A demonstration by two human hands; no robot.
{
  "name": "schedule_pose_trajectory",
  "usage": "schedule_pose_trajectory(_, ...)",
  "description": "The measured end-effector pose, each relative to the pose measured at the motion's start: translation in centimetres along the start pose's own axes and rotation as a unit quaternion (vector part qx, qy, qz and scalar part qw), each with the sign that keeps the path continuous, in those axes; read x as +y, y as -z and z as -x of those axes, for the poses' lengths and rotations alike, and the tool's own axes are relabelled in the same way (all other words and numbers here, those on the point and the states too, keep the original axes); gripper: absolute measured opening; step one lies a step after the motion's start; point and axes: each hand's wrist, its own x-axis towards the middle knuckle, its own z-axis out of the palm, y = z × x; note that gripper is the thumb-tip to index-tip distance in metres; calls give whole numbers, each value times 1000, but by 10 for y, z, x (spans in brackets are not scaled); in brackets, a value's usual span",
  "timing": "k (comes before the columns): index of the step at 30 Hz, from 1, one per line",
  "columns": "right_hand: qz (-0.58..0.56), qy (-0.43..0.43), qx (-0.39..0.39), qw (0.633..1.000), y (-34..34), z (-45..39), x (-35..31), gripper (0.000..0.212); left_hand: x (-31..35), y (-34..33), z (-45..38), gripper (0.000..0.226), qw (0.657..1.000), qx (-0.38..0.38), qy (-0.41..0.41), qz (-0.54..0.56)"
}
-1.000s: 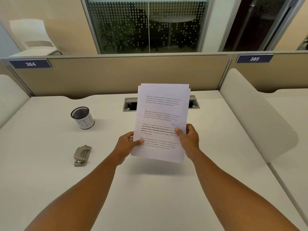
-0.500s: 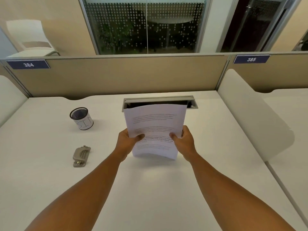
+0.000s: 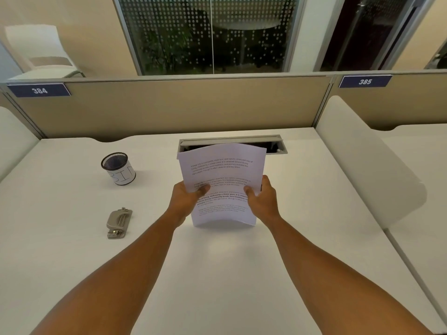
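in the head view, the person holds a stack of printed papers (image 3: pixel 221 182) up on its end, over the middle of the white counter (image 3: pixel 217 274). the left hand (image 3: pixel 183 199) grips the left side of the stack and the right hand (image 3: pixel 262 200) grips the right side. each thumb is pressed on the front page, so both hands are clamped on the papers. a second ago the papers were held up high in the air, and the tops of the pages did not line up. now the stack has come down low. its bottom edge looks to touch the counter or sit just above it, and i cannot tell which. the pages bend a little and lean to one side, and the top edge looks more even. i think the person is tapping the pages on the counter to make them neat, and that this step is almost done. a grey hole punch (image 3: pixel 119 223) lies well off to the left, not touched. it may be what the papers are for next. a mesh cup marked "bin" (image 3: pixel 118 168) stands farther back on the left. behind the papers there is a long cable slot (image 3: pixel 275 147) in the counter.
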Motion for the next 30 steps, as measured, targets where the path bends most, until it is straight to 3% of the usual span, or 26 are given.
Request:
schedule_pose_trajectory(6,17,-20,-9,1000,1,3,9,26,-9,6,0,24,998,-9,20,-52)
schedule_pose_trajectory(23,28,-12,-23,999,4,-1,-3,22,-6,12,3,19,998,-16,15,-57)
schedule_pose_trajectory(30,41,-35,-42,998,5,5,-2,31,-11,16,3,32,995,-32,35,-93)
